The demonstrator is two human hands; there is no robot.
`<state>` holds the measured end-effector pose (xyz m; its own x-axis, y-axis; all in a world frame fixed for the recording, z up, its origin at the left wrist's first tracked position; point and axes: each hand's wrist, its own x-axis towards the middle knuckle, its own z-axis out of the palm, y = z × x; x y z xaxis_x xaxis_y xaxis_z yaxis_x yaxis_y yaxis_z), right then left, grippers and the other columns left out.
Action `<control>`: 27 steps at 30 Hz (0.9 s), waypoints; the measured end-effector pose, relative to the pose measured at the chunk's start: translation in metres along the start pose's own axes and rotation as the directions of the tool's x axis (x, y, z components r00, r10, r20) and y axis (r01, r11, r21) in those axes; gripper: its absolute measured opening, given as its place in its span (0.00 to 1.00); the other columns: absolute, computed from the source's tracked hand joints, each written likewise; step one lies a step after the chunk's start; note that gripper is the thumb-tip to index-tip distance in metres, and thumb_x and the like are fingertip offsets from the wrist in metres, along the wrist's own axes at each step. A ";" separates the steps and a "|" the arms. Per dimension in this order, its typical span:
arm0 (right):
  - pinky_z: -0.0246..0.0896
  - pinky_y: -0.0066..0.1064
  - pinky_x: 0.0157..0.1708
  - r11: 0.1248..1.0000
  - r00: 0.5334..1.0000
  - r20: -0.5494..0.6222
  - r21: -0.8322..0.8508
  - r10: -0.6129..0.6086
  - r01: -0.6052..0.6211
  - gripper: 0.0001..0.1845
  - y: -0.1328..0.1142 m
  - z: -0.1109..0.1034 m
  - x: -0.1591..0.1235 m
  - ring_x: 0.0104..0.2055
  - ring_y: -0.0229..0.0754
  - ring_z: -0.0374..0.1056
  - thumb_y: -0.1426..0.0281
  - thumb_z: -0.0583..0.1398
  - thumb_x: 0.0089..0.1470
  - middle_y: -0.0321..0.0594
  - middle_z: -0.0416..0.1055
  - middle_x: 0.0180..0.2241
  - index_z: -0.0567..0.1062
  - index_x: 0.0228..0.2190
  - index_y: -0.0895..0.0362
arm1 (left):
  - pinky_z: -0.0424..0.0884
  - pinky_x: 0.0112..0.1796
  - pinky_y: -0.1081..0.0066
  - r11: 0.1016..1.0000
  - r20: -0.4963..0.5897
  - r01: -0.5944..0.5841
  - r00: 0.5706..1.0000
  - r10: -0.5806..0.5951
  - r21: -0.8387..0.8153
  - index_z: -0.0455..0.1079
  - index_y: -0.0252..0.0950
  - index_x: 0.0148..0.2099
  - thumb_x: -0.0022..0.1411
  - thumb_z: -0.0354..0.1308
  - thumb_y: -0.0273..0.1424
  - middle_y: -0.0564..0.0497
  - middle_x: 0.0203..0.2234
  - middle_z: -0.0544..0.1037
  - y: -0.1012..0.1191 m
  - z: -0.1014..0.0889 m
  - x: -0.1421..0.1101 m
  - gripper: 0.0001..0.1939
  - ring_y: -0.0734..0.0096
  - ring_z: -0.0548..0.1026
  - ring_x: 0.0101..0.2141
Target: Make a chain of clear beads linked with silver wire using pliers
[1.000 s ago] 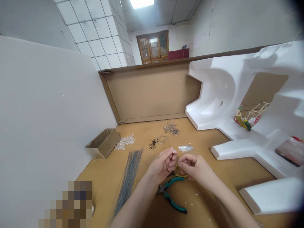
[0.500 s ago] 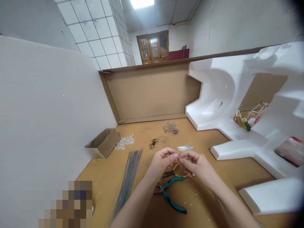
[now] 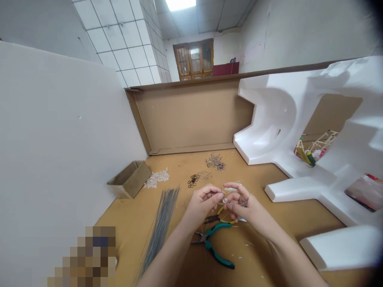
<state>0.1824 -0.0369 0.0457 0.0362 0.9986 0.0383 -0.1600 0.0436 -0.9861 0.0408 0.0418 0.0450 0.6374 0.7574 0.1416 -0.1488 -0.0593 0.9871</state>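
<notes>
My left hand [image 3: 206, 199] is closed in a pinch on a thin wire, part of which hangs below the fingers. A small clear bead [image 3: 225, 201] sits between the two hands, at the fingertips of my right hand [image 3: 241, 201]. My right thumb and a finger pinch the bead while the index finger is raised; more clear beads [image 3: 243, 203] show against its palm. Under the hands lie yellow-handled pliers [image 3: 227, 216], partly covered, and teal-handled pliers [image 3: 220, 228] with their handles spread. The wire's end inside the left fingers is hidden.
A bundle of grey wires [image 3: 161, 223] lies left of my forearm. Farther back are clear beads [image 3: 157, 177], a cardboard box [image 3: 130, 181], black rings [image 3: 193, 181], a pile of wire pieces [image 3: 216, 161] and short silvery pieces [image 3: 231, 189]. White foam packing [image 3: 266, 147] stands at right.
My left hand has turned over, thumb now toward me, with fingertips meeting the right hand's. My right index finger has lifted, and the clear bead now shows between the hands.
</notes>
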 end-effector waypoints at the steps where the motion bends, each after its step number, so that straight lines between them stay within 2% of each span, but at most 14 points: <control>1: 0.59 0.26 0.21 1.000 1.000 0.016 0.014 0.002 -0.002 0.21 0.001 -0.001 0.001 0.21 0.31 0.63 0.69 0.60 0.47 0.29 0.67 0.26 0.61 0.44 0.51 | 0.59 0.21 0.78 1.000 0.018 -0.006 1.000 0.006 0.004 0.68 0.32 0.32 0.51 0.60 0.37 0.54 0.20 0.68 0.000 0.000 -0.001 0.12 0.82 0.62 0.18; 4: 0.61 0.27 0.23 0.997 0.998 0.055 0.075 0.016 -0.020 0.20 0.004 -0.004 0.003 0.25 0.35 0.67 0.70 0.61 0.47 0.33 0.70 0.29 0.64 0.43 0.52 | 0.59 0.21 0.79 1.000 0.045 -0.025 0.999 0.024 0.017 0.66 0.32 0.31 0.53 0.58 0.37 0.56 0.18 0.67 0.001 -0.002 -0.001 0.12 0.82 0.62 0.18; 7: 0.64 0.31 0.29 0.988 0.997 0.071 0.149 0.040 -0.050 0.17 0.005 -0.009 0.004 0.34 0.41 0.71 0.69 0.61 0.48 0.41 0.72 0.38 0.68 0.41 0.55 | 0.60 0.22 0.79 0.999 0.025 -0.021 0.999 0.020 0.027 0.66 0.32 0.32 0.54 0.57 0.37 0.57 0.16 0.66 0.003 -0.006 0.000 0.12 0.82 0.62 0.18; 9: 0.65 0.32 0.33 0.981 0.994 0.085 0.175 0.066 -0.081 0.15 0.006 -0.012 0.003 0.38 0.43 0.71 0.67 0.60 0.50 0.45 0.72 0.41 0.70 0.41 0.56 | 0.62 0.22 0.78 1.000 0.025 -0.005 1.000 0.004 0.018 0.66 0.32 0.32 0.54 0.56 0.38 0.56 0.18 0.68 0.004 -0.010 0.001 0.12 0.81 0.64 0.19; 12: 0.64 0.33 0.35 0.979 0.986 0.105 0.148 0.128 -0.142 0.15 0.013 -0.013 -0.002 0.40 0.46 0.71 0.67 0.59 0.50 0.47 0.73 0.39 0.72 0.41 0.58 | 0.64 0.22 0.78 0.999 0.046 0.036 0.998 -0.036 0.000 0.65 0.32 0.31 0.54 0.57 0.38 0.53 0.23 0.71 0.001 -0.017 -0.004 0.13 0.81 0.66 0.20; 16: 0.64 0.34 0.37 0.972 0.972 0.118 0.098 0.203 -0.215 0.16 0.031 -0.010 -0.014 0.41 0.47 0.71 0.67 0.60 0.49 0.49 0.73 0.41 0.73 0.41 0.59 | 0.64 0.21 0.78 0.992 0.021 0.122 0.992 -0.121 -0.026 0.65 0.32 0.33 0.52 0.58 0.39 0.54 0.22 0.71 -0.018 -0.027 -0.021 0.15 0.80 0.67 0.20; 19: 0.64 0.35 0.38 0.968 0.969 0.118 0.099 0.218 -0.230 0.16 0.051 -0.005 -0.022 0.41 0.46 0.71 0.66 0.61 0.48 0.49 0.72 0.44 0.73 0.40 0.58 | 0.65 0.21 0.78 0.970 -0.029 0.212 0.976 -0.217 -0.122 0.65 0.32 0.32 0.49 0.61 0.40 0.53 0.22 0.72 -0.036 -0.032 -0.038 0.16 0.80 0.68 0.20; 22: 0.63 0.36 0.39 0.963 0.962 0.126 0.091 0.243 -0.255 0.17 0.069 0.000 -0.030 0.41 0.46 0.71 0.65 0.62 0.46 0.48 0.73 0.41 0.74 0.40 0.57 | 0.65 0.24 0.77 0.919 0.031 0.307 0.951 -0.309 -0.248 0.66 0.31 0.32 0.48 0.62 0.40 0.52 0.25 0.73 -0.052 -0.035 -0.053 0.17 0.80 0.69 0.21; 27: 0.63 0.36 0.39 0.952 0.952 0.122 0.091 0.281 -0.292 0.17 0.091 0.003 -0.044 0.40 0.45 0.71 0.66 0.64 0.44 0.46 0.74 0.41 0.74 0.39 0.56 | 0.64 0.25 0.78 0.851 0.125 0.370 0.929 -0.349 -0.374 0.68 0.29 0.32 0.47 0.64 0.37 0.52 0.23 0.72 -0.074 -0.039 -0.071 0.16 0.81 0.69 0.21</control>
<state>0.1635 -0.0767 -0.0449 -0.1304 0.9666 -0.2206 -0.2531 -0.2476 -0.9352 -0.0229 0.0183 -0.0410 0.7384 0.6430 -0.2034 -0.1734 0.4726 0.8641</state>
